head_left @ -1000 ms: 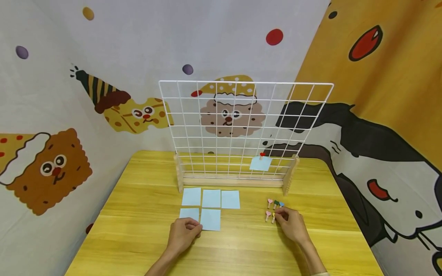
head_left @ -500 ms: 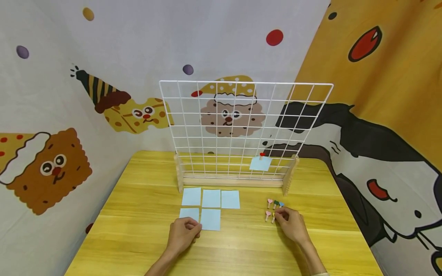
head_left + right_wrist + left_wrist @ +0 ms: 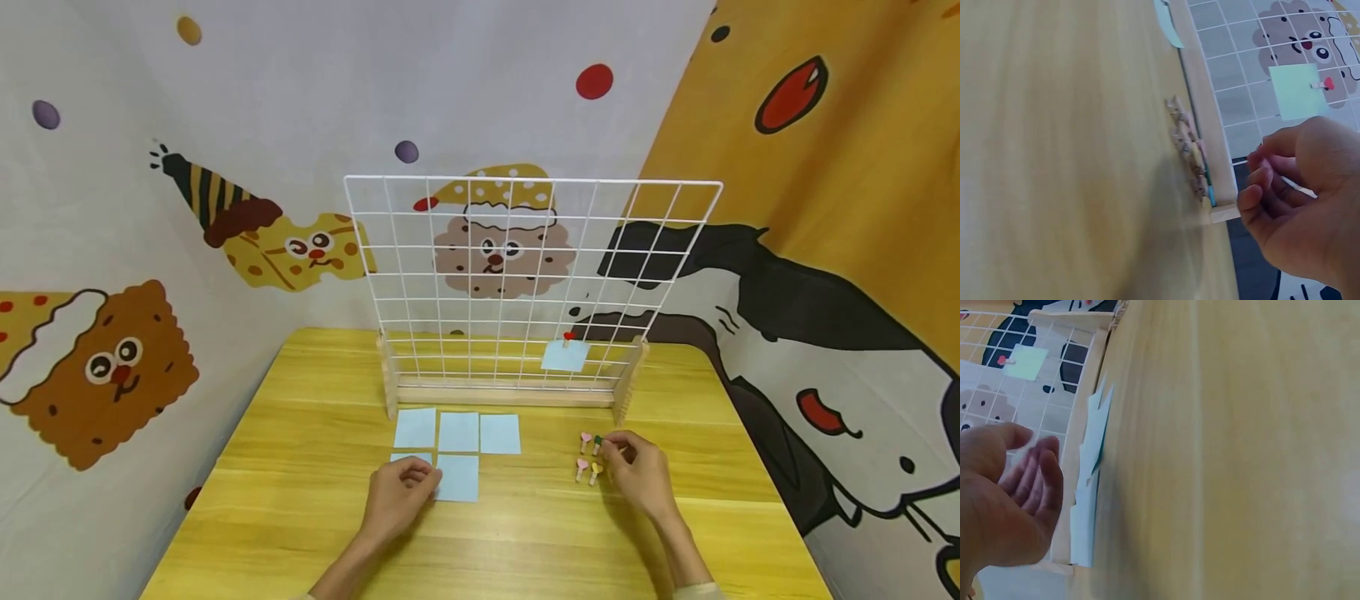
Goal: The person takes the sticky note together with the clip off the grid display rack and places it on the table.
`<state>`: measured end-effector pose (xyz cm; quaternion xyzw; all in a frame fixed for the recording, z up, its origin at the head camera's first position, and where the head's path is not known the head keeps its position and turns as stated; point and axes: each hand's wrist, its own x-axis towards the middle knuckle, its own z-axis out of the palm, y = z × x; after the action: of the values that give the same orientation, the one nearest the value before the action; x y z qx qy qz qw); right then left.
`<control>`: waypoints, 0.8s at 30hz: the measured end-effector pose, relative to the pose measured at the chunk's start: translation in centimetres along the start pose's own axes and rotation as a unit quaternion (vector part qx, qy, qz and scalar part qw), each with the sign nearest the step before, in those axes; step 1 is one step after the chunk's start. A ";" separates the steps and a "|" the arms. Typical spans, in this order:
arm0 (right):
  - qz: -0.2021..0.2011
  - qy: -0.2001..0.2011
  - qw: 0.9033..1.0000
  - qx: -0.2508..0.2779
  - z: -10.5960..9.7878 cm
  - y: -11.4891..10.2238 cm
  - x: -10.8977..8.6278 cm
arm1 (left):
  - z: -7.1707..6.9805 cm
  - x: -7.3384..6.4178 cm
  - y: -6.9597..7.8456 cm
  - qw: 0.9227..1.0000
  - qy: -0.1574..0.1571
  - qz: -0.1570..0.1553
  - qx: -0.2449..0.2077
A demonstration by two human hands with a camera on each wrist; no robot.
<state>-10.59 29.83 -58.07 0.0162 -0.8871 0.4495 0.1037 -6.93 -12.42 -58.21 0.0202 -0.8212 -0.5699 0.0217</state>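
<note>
My left hand (image 3: 399, 495) hovers at the lower row of pale blue paper squares (image 3: 457, 478), covering part of the leftmost one. In the left wrist view its thumb and fingers are apart with nothing between them. At the right, my right hand (image 3: 640, 475) is beside a small group of mini clothespins with heart tops: two pink ones, a green clothespin (image 3: 597, 442) and a yellow clothespin (image 3: 596, 472). A blue clothespin (image 3: 1212, 195), hidden by the hand in the head view, lies on the table in the right wrist view. The right fingers bend loosely and hold nothing visible.
A white wire grid (image 3: 510, 250) stands in a wooden base (image 3: 502, 395) behind the paper squares. On its lower right hangs one blue paper square (image 3: 564, 357) under a red heart clothespin (image 3: 568, 337). A patterned cloth (image 3: 262, 92) backs the table.
My right hand has moved slightly away from me, from the yellow clothespin to over the blue one. My left hand has shifted a little forward over the lower left paper square.
</note>
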 end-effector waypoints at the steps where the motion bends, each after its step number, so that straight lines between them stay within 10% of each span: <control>1: -0.010 0.008 1.000 0.002 -0.1 -0.2 0.2 | 0.0 0.1 0.1 1.000 -0.006 0.007 -0.019; 6: -0.055 0.043 0.997 0.013 -0.5 -1.1 1.3 | 0.3 1.1 1.1 0.996 -0.039 0.036 -0.069; 17: -0.153 0.119 0.981 -0.003 -0.6 -3.3 4.1 | 2.2 4.3 3.6 0.990 -0.050 0.134 -0.019; 24: -0.158 0.118 0.980 0.000 -0.6 -4.7 5.5 | 3.6 5.9 5.3 0.988 -0.070 0.138 0.006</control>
<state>-15.32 27.90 -52.88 0.1028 -0.8550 0.4260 0.2775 -13.09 -7.59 -54.40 -0.1336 -0.8192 -0.5562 0.0424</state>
